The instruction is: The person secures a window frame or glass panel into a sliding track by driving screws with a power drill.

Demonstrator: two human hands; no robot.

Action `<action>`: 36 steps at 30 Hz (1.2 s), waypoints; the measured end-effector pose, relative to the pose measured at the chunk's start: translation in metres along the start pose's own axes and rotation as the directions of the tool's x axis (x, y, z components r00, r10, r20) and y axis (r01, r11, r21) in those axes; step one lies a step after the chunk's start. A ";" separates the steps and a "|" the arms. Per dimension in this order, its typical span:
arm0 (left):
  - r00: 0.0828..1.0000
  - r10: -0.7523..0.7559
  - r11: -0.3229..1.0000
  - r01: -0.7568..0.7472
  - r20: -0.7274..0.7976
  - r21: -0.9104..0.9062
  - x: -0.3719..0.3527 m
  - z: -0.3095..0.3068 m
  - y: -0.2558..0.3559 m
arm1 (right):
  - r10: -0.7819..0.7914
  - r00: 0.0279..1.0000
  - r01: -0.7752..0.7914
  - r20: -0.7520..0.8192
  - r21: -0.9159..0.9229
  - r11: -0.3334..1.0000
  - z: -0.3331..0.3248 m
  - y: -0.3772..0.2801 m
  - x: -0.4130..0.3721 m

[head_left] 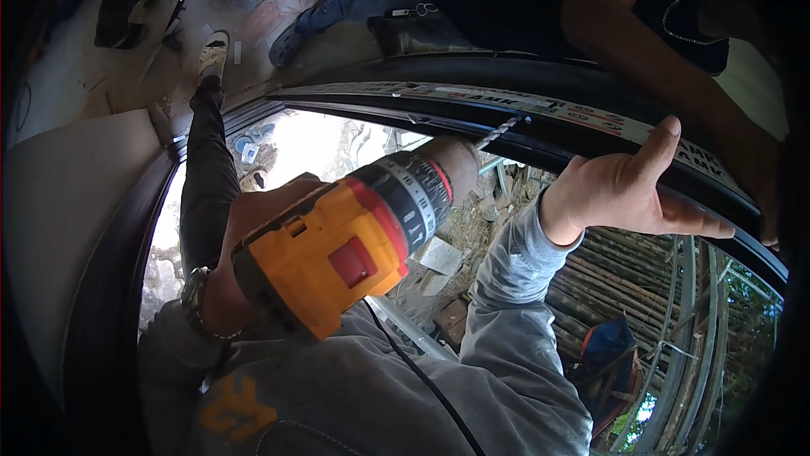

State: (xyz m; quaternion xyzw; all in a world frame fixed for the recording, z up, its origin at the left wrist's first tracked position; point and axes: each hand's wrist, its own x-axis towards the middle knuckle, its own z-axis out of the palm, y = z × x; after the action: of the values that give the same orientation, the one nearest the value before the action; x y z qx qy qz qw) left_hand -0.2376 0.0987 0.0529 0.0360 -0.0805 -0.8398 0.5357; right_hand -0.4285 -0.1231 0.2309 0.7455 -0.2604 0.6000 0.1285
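Observation:
My left hand [270, 207], a watch or bracelet at its wrist, is wrapped round the grip of a yellow-and-black cordless drill [337, 258], whose body hides most of the fingers. The drill bit [499, 133] points up and right, its tip at the dark metal frame [439, 124] close to a small bright spot that may be a hole. My right hand [616, 194] is open along the frame's right part, thumb raised and fingers stretched out to the right. Printed protective tape [498, 102] runs along the frame.
Another person's arm [666, 59] reaches down to the frame at right. Another person's legs show at upper left. A handsaw [160, 51] lies on the floor [67, 76]. Through the frame opening show rubble, stacked poles [616, 270] and a blue-and-red bag [606, 363].

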 end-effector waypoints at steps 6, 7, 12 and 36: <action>0.941 -0.315 0.759 0.173 -0.122 -0.628 0.028 0.015 0.012 | -0.109 0.983 0.118 0.146 -0.057 0.991 -0.009 0.006 0.009; 0.940 -0.317 0.758 0.174 -0.122 -0.628 0.028 0.014 0.011 | -0.110 0.987 0.123 0.121 -0.111 0.986 -0.008 0.005 0.007; 0.976 -0.153 0.909 0.077 -0.155 -0.409 0.029 0.014 0.011 | -0.092 0.993 0.107 0.079 -0.216 0.970 -0.008 0.005 0.006; 0.983 -0.182 0.789 0.127 -0.031 -0.602 0.021 0.022 0.007 | -0.074 0.996 0.082 0.043 -0.237 0.968 -0.007 0.004 0.002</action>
State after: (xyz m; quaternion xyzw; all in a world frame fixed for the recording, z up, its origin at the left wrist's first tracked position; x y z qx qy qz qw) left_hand -0.2432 0.0783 0.0760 -0.0912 0.2145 -0.8608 0.4524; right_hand -0.4358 -0.1236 0.2343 0.7444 -0.3035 0.5459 0.2362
